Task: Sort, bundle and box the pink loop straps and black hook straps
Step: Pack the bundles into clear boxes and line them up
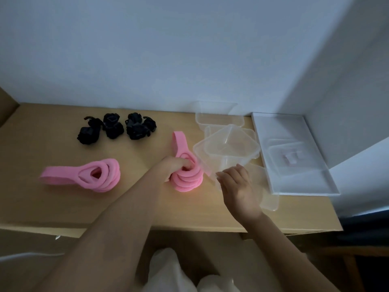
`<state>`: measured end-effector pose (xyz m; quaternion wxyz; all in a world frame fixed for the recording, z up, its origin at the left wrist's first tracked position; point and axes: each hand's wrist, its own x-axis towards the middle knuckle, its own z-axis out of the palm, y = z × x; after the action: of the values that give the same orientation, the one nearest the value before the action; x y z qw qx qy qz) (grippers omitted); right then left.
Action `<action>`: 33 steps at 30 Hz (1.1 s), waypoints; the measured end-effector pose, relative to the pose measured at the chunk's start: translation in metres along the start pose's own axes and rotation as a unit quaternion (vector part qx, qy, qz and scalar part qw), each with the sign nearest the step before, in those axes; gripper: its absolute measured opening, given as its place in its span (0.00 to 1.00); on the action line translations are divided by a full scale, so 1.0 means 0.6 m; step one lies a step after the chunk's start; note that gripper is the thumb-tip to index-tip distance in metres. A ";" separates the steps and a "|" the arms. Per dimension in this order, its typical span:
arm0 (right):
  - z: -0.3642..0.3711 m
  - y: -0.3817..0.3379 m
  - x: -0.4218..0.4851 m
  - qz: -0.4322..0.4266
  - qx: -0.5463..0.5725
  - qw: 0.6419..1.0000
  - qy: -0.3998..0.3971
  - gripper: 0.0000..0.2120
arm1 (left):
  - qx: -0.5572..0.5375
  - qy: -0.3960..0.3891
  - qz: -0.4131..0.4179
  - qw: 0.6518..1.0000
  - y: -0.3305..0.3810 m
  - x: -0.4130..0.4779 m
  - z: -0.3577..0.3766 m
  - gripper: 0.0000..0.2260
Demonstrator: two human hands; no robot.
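- Dim, bluish light; the wall [347, 102] is palest at right, so light perhaps comes from there.
- Soft focus throughout; the left hand [174, 165] on the pink loop straps [189, 180] is smeared.
- Table [63, 199] edges bow; lower corners are dark.

The light wooden desk [52, 203] spans the middle of the frame. Rolled black hook straps [117, 128] sit clustered at its rear left. The first pink coil [84, 175] lies at left, the second pink coil [189, 178] at centre. Clear plastic boxes [226, 142] and a lid [267, 197] lie right of centre. A white tray [311, 186] occupies the right end.
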<state>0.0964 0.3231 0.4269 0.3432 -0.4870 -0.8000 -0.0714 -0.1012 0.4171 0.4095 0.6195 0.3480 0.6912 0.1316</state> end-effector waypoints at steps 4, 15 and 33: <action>0.005 -0.001 0.002 -0.003 -0.009 1.000 0.012 0.06 | 0.048 0.023 0.003 0.999 0.005 0.010 0.011 0.06; 0.009 -0.007 0.014 -0.018 0.006 0.999 0.030 0.08 | -0.061 0.089 0.068 0.992 -0.021 -0.031 0.003 0.08; 0.102 -0.039 0.038 -0.084 0.024 0.978 -0.191 0.18 | -0.043 0.180 0.174 0.967 -0.061 -0.177 -0.169 0.08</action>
<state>0.0412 0.3551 0.3997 0.1885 -0.4142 -0.8903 0.0131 -0.2101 0.3473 0.4885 0.4666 0.4063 0.7140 0.3277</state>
